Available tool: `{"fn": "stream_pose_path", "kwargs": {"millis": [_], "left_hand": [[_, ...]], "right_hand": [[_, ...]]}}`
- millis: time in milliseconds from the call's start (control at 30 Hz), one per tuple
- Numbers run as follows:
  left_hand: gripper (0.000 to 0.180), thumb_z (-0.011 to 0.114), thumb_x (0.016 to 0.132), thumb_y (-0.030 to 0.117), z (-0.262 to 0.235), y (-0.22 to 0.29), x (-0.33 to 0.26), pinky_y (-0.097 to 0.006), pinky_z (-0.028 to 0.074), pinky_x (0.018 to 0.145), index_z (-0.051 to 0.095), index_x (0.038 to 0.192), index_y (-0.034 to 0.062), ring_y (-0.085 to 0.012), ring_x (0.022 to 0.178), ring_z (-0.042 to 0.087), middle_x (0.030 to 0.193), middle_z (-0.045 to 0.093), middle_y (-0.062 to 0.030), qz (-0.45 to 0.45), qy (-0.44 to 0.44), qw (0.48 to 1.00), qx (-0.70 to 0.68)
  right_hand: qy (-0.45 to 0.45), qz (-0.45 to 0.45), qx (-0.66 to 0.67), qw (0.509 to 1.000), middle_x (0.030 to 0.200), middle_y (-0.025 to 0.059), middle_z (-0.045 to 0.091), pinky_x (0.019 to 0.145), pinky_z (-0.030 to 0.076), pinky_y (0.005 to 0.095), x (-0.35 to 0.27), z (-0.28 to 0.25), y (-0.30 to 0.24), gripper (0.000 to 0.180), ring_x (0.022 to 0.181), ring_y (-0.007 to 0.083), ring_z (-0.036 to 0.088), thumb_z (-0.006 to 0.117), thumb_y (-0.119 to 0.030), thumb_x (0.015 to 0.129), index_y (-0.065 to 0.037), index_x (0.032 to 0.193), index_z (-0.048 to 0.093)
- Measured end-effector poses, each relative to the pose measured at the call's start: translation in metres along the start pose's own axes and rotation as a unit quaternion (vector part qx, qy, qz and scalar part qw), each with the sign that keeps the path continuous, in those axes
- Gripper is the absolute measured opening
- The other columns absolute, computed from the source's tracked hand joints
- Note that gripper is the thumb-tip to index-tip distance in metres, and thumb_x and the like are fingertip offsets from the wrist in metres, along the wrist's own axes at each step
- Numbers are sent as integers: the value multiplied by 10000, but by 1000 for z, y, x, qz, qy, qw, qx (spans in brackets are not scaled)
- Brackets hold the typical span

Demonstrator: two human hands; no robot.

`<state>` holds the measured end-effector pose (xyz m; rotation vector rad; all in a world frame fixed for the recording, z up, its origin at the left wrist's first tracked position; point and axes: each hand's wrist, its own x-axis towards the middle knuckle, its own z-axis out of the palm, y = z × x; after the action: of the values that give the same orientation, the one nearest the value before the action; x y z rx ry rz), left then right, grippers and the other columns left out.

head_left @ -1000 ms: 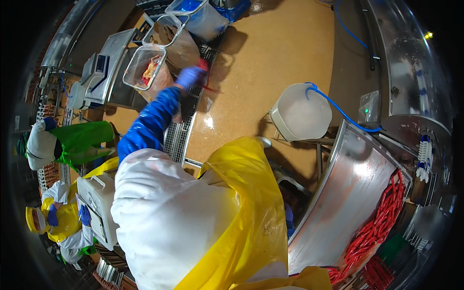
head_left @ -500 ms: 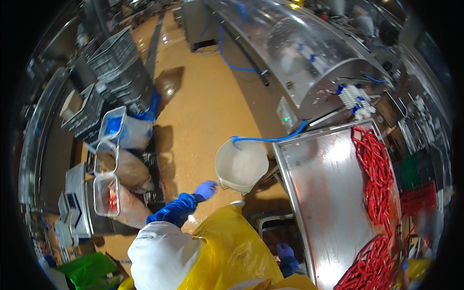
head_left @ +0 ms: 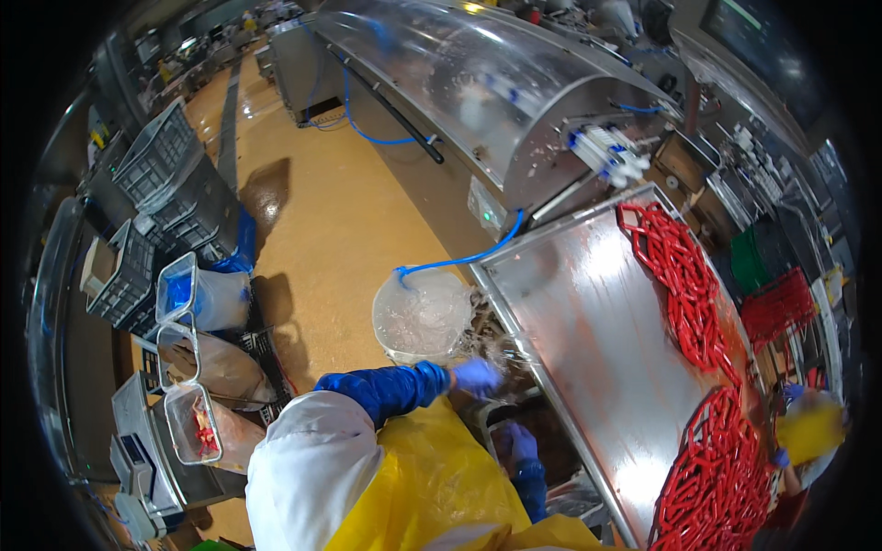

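My left hand [head_left: 476, 376], in a purple glove and smeared by motion, reaches across just below a white bucket [head_left: 378, 321]. The bucket stands on the floor, full of cloudy, rippling liquid, with the end of a blue hose [head_left: 478, 258] over its rim. Beside the bucket's right side, liquid splashes [head_left: 493, 335] in blurred streaks. My right hand [head_left: 522, 443], also gloved in purple, is lower down near a metal-rimmed opening [head_left: 491, 418] beside the steel table [head_left: 588, 321]. Its fingers do not show clearly, and I cannot tell whether it holds anything.
Red linked sausage-like strings [head_left: 680, 285] lie along the table's right side. Beyond it stands a machine with a clear curved cover [head_left: 514, 83]. At left are clear tubs [head_left: 204, 289] and stacked grey crates [head_left: 175, 184]. Another person in yellow [head_left: 808, 432] stands at far right.
My left hand has swung right, from the bucket's lower left to its lower right. The bucket's liquid is now stirred and splashing beside it. My right hand has come further forward.
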<state>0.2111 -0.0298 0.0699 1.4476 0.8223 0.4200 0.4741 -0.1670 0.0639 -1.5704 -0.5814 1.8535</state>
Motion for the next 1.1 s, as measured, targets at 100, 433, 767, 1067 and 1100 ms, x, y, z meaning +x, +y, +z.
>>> {"fn": "stream_pose_path", "kwargs": {"millis": [100,433,767,1067,1100], "left_hand": [[113,629,882,133,49,57,-14,-325,533,701,687,829,53,-153,741,641,759,662,-53,130,-50,990,8],[546,534,901,508,-127,-114,-109,-498,513,846,711,982,-2,-438,909,666,1002,700,-247,-170,260,841,443],[362,599,920,375,-132,-129,-110,-431,557,757,703,979,33,-353,815,696,883,710,-207,-223,280,867,347],[172,625,946,150,-77,-58,-109,-282,572,697,689,1027,13,-135,812,667,918,696,-69,-155,242,957,-48],[201,629,950,177,-68,-41,-113,-282,570,708,686,1040,6,-138,809,670,924,700,-76,-165,204,963,-53]], "right_hand": [[5,-162,-101,982,825,21,674,589,493,259,29,4,-11,175,648,92,591,630,-141,931,-52,1065,700],[58,-197,-252,946,921,59,700,736,528,311,7,-37,-32,227,792,153,621,638,-204,926,-44,1070,709],[222,-204,-370,878,979,126,738,847,547,383,37,-41,-133,336,920,250,704,640,-326,899,-85,1117,725],[486,-277,-597,576,1346,147,579,1010,460,454,225,-55,-281,815,1196,398,564,706,-490,821,-148,1488,388],[467,-249,-607,592,1322,145,595,996,466,456,234,-50,-289,754,1179,382,579,697,-494,829,-151,1449,439]]}}
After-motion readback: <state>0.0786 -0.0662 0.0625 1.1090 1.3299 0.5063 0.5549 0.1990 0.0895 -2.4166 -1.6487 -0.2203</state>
